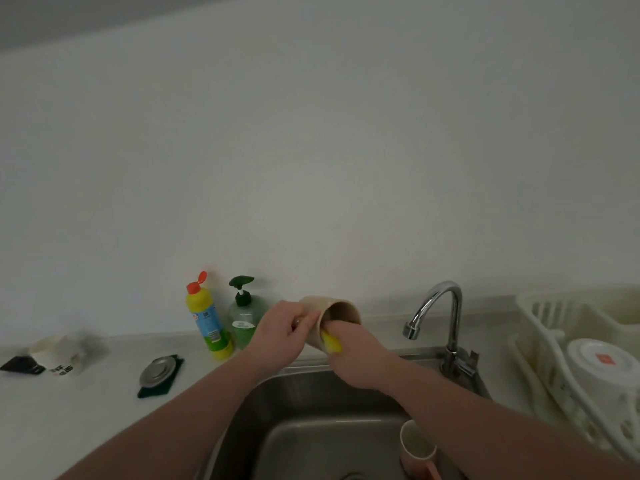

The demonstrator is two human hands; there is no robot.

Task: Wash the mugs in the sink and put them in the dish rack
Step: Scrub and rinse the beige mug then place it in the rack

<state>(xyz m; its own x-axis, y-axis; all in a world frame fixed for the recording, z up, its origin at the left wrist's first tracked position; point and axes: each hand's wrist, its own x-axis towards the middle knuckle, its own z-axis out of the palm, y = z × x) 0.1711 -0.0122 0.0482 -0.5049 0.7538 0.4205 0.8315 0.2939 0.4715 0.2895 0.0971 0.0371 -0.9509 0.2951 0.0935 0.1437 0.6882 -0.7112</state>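
Over sink (311,441): hand-held mug (337,315), sponge (330,342)

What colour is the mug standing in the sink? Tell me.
Pink outside, pale cream inside: the mug in the sink, head view.

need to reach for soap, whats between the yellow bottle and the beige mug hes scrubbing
In the head view, the green pump soap bottle stands between the yellow bottle and the beige mug; the left hand holding the mug overlaps it.
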